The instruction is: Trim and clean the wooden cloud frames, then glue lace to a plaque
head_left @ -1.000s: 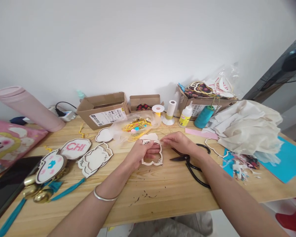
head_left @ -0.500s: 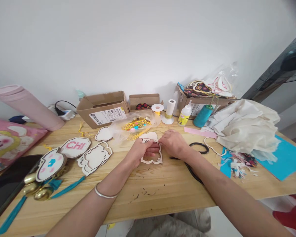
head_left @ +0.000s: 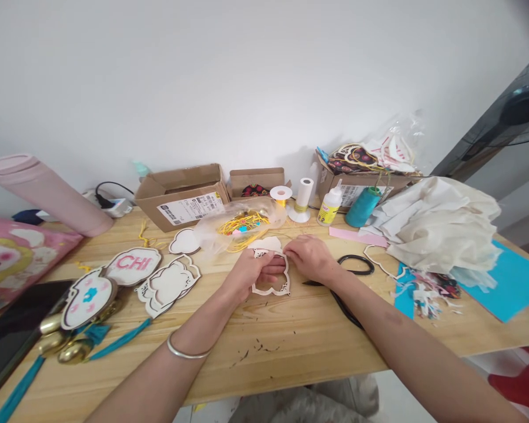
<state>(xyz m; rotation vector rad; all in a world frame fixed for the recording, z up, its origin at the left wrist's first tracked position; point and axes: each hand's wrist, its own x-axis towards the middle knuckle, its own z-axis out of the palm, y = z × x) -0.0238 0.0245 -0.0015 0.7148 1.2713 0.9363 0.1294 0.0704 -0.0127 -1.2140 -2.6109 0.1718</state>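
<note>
My left hand (head_left: 251, 271) is closed round a pale wooden cloud-shaped frame (head_left: 277, 289), fingers through its opening, just above the wooden table (head_left: 291, 341). My right hand (head_left: 311, 257) pinches the frame's top right edge, fingers pressed together. Black scissors (head_left: 350, 276) lie under and behind my right wrist. A clear bag of yellow cord (head_left: 242, 226) sits just beyond the frame.
Finished cloud ornaments, one reading CHI (head_left: 132, 263), with teal tassels lie at the left. Cardboard boxes (head_left: 183, 194), thread spools (head_left: 304, 200), a glue bottle (head_left: 330, 207), a teal spool (head_left: 364, 207), crumpled white fabric (head_left: 441, 229) and blue paper (head_left: 511, 282) crowd the back and right.
My right hand moved left from over the scissors to the frame's top right edge. The left hand has kept its hold on the frame.
</note>
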